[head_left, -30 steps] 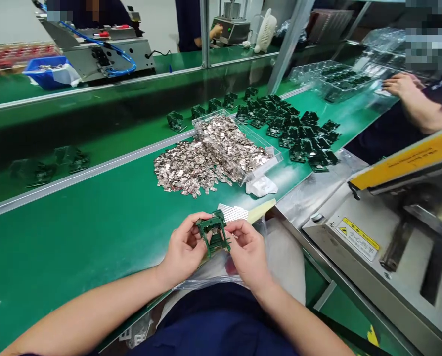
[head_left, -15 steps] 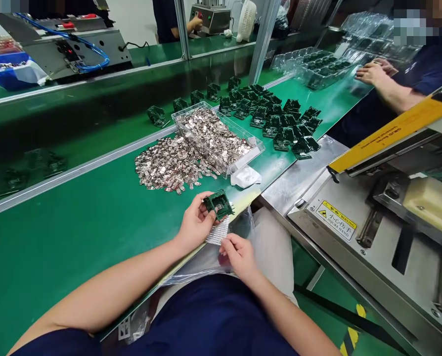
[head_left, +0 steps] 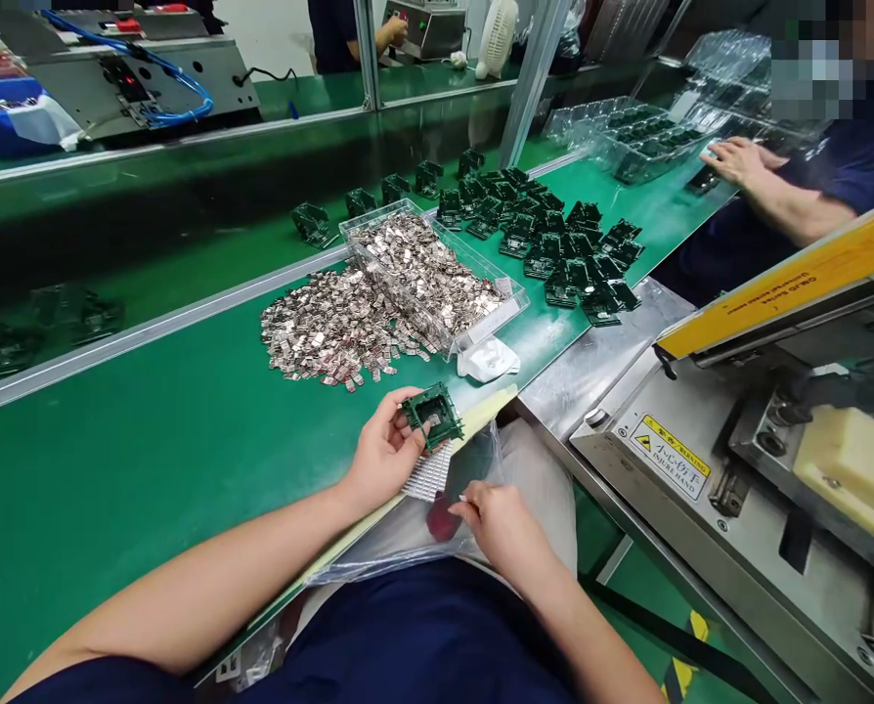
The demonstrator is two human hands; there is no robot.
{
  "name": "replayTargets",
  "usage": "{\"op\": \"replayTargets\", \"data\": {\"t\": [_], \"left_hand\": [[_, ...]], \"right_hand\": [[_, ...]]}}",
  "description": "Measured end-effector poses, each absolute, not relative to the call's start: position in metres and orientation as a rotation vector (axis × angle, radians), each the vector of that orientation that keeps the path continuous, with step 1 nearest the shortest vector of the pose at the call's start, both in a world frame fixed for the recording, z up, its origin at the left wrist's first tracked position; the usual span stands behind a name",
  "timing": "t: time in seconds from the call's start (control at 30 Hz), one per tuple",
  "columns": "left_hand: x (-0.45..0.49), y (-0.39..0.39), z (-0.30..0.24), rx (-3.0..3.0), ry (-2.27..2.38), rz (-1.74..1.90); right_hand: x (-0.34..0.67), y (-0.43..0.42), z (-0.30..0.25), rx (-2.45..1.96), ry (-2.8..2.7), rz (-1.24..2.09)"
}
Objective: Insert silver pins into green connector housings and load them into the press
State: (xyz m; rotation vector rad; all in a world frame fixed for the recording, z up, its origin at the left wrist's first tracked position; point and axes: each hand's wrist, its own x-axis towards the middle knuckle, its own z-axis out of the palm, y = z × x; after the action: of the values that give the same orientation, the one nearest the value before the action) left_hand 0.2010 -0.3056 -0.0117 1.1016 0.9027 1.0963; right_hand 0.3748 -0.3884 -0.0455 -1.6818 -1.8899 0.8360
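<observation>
My left hand [head_left: 384, 452] is closed round a square green circuit-board assembly [head_left: 443, 418] with a hollow middle, held tilted above the table's front edge. Just under it, by the same hand, is a sheet of small silvery-white pads [head_left: 428, 473]; whether the fingers grip it too is hidden. My right hand [head_left: 497, 516] is pinched, apart from the sheet and lower to its right. A tiny pale bit shows at its fingertips, too small to name. Beyond my hands lies a heap of small metal pieces [head_left: 327, 332], against a clear tray [head_left: 490, 330] full of the same pieces.
Many green board assemblies [head_left: 546, 244] stand at the back right. A crumpled white wad [head_left: 488, 360] lies by the tray. At the right is a metal machine [head_left: 628, 469] with a yellow bar [head_left: 789, 279]. A co-worker's hands [head_left: 749, 161] are near plastic trays [head_left: 628, 161].
My right hand has drawn away from the pad sheet, down and to the right, fingers still pinched. My left hand keeps the board assembly, now turned slightly. The co-worker's hands have shifted.
</observation>
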Motion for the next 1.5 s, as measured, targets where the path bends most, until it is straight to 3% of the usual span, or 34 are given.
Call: {"op": "replayTargets", "data": {"t": [0.33, 0.47, 0.63, 0.87, 1.37, 1.5], "left_hand": [[0.199, -0.306, -0.013, 1.093, 0.822, 1.064], [0.197, -0.306, -0.013, 1.096, 0.798, 1.055], [0.196, -0.308, -0.015, 1.179, 0.802, 1.064], [0.198, -0.311, -0.014, 1.235, 0.806, 1.114], [0.204, -0.321, -0.009, 1.215, 0.787, 1.201], [0.202, -0.320, -0.005, 1.266, 0.802, 1.099]], "right_hand": [[0.376, -0.376, -0.026, -1.829, -2.296, 0.594], [0.380, -0.370, -0.010, -1.721, -1.990, 0.489], [0.363, -0.360, 0.013, -1.415, -1.431, 0.668], [0.320, -0.343, -0.007, -1.391, -1.206, 0.481], [0.295, -0.341, -0.015, -1.214, -0.818, 0.768], [0.326, -0.350, -0.004, -1.088, -0.998, 0.900]]}}
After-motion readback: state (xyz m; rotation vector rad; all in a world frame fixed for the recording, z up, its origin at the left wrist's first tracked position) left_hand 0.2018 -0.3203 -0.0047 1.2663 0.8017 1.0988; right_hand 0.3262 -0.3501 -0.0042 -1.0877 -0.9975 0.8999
